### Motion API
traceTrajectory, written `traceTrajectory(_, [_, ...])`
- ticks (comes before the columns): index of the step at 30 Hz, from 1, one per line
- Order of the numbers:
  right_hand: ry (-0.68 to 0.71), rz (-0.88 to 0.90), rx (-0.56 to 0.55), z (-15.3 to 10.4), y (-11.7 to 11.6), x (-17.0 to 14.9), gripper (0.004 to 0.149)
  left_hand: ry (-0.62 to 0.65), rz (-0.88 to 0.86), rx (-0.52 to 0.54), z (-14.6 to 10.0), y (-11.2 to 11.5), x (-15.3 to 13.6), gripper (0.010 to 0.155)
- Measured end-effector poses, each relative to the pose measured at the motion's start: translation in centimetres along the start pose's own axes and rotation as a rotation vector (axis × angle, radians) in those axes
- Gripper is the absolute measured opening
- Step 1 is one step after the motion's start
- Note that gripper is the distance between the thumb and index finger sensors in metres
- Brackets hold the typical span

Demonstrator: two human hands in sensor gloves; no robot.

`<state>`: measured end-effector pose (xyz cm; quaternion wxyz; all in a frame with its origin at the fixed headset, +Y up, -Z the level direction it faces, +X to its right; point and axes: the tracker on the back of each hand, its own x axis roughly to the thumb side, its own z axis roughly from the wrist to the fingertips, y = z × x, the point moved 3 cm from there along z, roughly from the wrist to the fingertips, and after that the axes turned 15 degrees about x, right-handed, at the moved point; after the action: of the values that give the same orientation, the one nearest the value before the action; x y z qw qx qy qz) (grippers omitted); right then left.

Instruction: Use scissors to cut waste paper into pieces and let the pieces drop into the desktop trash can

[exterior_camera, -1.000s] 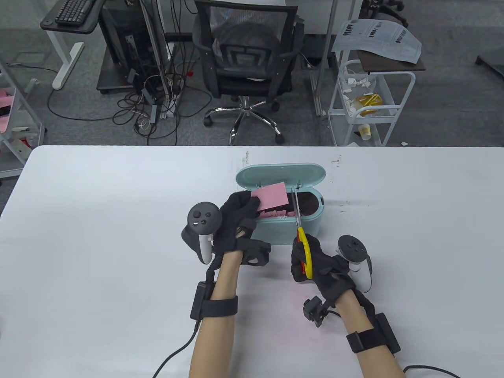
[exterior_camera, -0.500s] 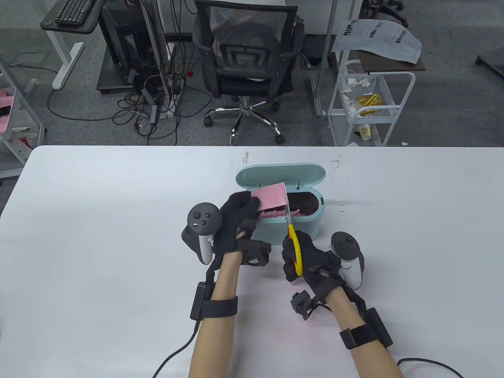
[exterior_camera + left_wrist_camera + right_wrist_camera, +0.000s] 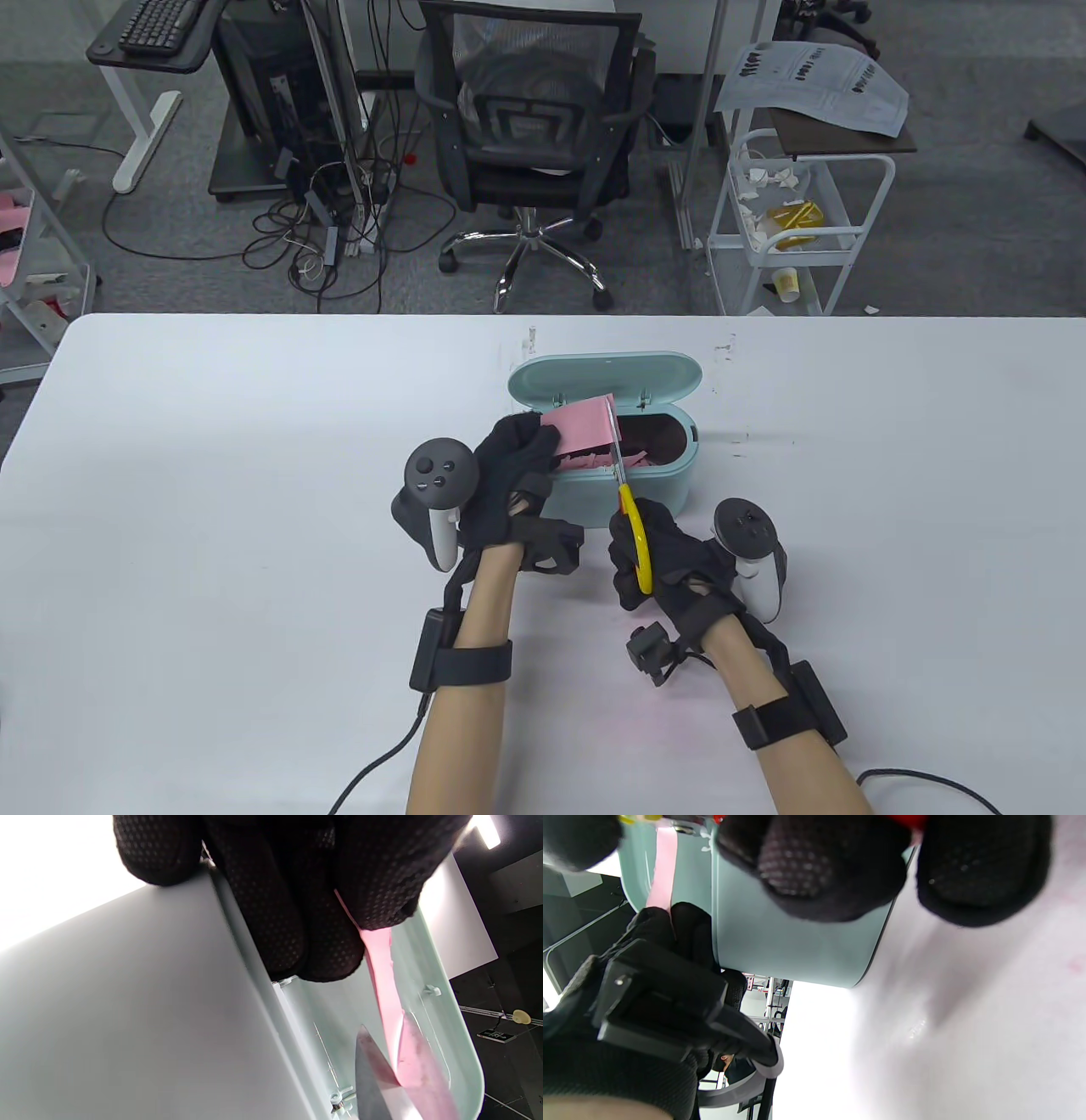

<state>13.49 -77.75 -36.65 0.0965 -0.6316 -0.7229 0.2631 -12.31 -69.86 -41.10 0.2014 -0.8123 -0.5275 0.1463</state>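
Note:
A mint-green desktop trash can [image 3: 653,497] stands mid-table with its lid [image 3: 606,374] tipped back; pink scraps lie inside. My left hand [image 3: 514,458] pinches a pink sheet of paper [image 3: 582,424] over the can's left end. In the left wrist view the paper [image 3: 384,971] hangs from my fingers [image 3: 326,908] above the can's lid. My right hand [image 3: 657,552] grips yellow-handled scissors [image 3: 632,531], blades pointing away from me across the sheet's right edge. The steel blades [image 3: 371,1077] meet the paper near the lid. The can's wall [image 3: 797,942] fills the right wrist view.
The white table [image 3: 212,509] stretches wide on both sides of the can. Beyond its far edge stand an office chair [image 3: 530,127] and a white wire cart [image 3: 793,221]. A cable [image 3: 373,764] trails from my left wrist toward the near edge.
My right hand with the scissors has shifted left, bringing the blades from right of the pink sheet onto its right edge. The left hand and paper have stayed put.

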Motion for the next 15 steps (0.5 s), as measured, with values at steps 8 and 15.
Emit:
traceTrajectory(8, [0.043,-0.008,-0.026,-0.34,0.67,0.37,0.075,0.007,0.0,-0.002,0.01,-0.01,-0.03,0.035])
traceTrajectory(15, [0.02,-0.046,0.006,0.01,0.68,0.97,0.081,0.019,0.014,-0.007,-0.01,0.03,0.12,0.035])
